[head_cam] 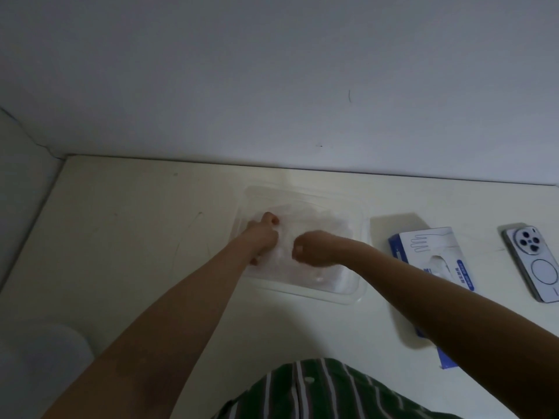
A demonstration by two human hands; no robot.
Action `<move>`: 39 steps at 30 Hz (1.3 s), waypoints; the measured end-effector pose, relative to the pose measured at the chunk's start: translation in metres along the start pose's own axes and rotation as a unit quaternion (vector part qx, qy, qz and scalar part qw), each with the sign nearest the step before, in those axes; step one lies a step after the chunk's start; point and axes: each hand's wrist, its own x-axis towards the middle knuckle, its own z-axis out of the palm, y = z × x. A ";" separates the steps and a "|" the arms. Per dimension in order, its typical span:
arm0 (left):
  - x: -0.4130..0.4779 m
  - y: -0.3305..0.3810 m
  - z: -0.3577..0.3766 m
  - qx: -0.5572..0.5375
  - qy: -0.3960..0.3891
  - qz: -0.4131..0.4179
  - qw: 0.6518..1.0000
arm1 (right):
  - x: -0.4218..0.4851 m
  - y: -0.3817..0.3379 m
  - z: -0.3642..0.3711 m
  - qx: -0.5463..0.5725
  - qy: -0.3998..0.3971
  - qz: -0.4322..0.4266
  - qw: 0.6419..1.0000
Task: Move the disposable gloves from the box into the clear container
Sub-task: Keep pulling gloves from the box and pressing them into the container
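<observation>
Grip: L hand [262,234] + R hand [312,248] curled on gloves [320,226] | in container [302,298] nr tabletop [145,237] back edge | prob. pressing flat so they fit | box [435,247] beside

Container [361,234] is set mid-worktop [136,231], close to wall [272,86] behind. Gloves [320,228] are piled in it. Box [432,241] is placed just right of container; phone [534,261] is laid further right, apart from box.
</observation>
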 end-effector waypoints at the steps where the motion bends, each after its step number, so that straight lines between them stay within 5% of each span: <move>1: 0.000 0.000 0.000 0.001 -0.001 0.003 1.000 | 0.002 0.001 -0.003 0.035 0.047 0.002 0.998; 6: -0.002 0.000 0.000 0.014 0.008 0.008 1.000 | 0.000 0.009 -0.007 0.055 0.136 0.116 0.982; 12: -0.011 0.002 -0.001 0.097 0.015 0.028 0.995 | -0.030 0.007 -0.024 0.227 0.084 0.042 0.969; 16: -0.025 0.020 -0.008 0.181 0.175 0.095 0.963 | -0.070 0.020 -0.059 0.319 0.199 -0.102 0.921; 20: -0.053 0.062 0.002 0.161 0.287 0.207 0.921 | -0.102 0.071 -0.073 0.302 0.287 -0.083 0.905; 23: -0.071 0.102 0.027 0.119 0.259 0.282 0.916 | -0.115 0.123 -0.059 0.259 0.301 -0.013 0.918; 28: -0.092 0.153 0.095 0.082 0.092 0.376 0.918 | -0.137 0.191 -0.014 0.149 0.245 0.088 0.954; 39: -0.067 0.165 0.194 0.189 -0.033 0.293 0.937 | -0.134 0.224 0.052 0.123 0.327 0.124 0.929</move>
